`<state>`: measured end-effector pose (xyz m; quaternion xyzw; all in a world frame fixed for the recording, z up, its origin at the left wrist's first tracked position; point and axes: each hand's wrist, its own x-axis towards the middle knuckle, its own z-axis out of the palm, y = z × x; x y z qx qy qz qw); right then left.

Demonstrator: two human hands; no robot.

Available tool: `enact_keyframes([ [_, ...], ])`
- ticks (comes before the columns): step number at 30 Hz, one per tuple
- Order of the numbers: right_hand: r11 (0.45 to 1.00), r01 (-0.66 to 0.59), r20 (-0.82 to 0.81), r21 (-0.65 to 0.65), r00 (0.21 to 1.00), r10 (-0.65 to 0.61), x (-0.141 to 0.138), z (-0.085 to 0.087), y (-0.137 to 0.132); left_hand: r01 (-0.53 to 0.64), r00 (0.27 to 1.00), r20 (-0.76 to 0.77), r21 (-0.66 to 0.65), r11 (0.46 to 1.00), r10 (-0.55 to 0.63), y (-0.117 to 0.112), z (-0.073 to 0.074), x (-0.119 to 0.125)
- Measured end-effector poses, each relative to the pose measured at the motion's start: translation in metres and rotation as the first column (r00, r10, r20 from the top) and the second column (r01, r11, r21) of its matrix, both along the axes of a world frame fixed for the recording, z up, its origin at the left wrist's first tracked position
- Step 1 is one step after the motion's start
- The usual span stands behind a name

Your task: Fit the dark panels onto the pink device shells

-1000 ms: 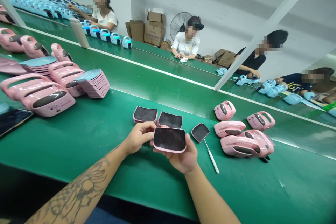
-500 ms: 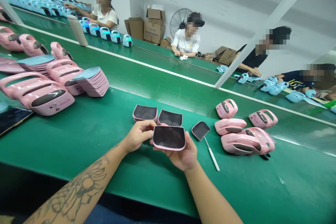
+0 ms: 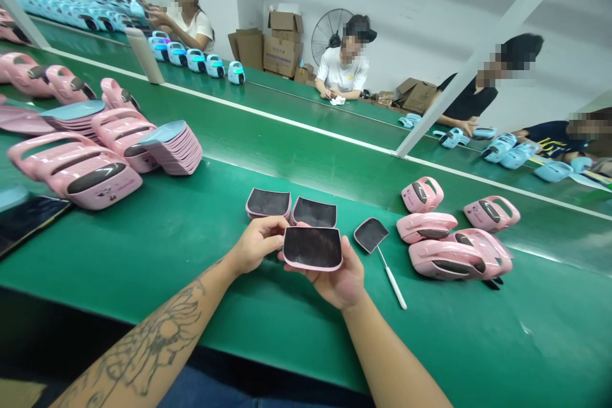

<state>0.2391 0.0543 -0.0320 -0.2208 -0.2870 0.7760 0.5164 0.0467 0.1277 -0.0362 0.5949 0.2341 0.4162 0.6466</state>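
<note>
There is room to slide a hand over the flat green bench (image 3: 157, 236) at middle left and lower right. Just past the held pink curved plate with a black face (image 3: 313, 247), more black-faced pink plates (image 3: 268, 202) block the way. Right of centre, a thin white-handled tool (image 3: 396, 288) and shiny pink plastic cases (image 3: 447, 258) do too.

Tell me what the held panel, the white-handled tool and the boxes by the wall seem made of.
Panel: probably plastic, from its smooth pink rim; the dark face has a faint sheen, material unclear.
Tool: likely smooth plastic handle, evenly white; the thin, pale shaft suggests metal.
Boxes: matt brown cardboard, by their flaps.
</note>
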Motion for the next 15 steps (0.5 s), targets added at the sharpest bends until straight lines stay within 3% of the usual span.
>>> enact_keyframes([
  [15,0.996,0.065,0.03,-0.065,0.998,-0.064,-0.0047,0.002,-0.0048,-0.033,0.999,-0.011,-0.05,0.998,0.033,-0.0053,-0.0031,-0.0011],
])
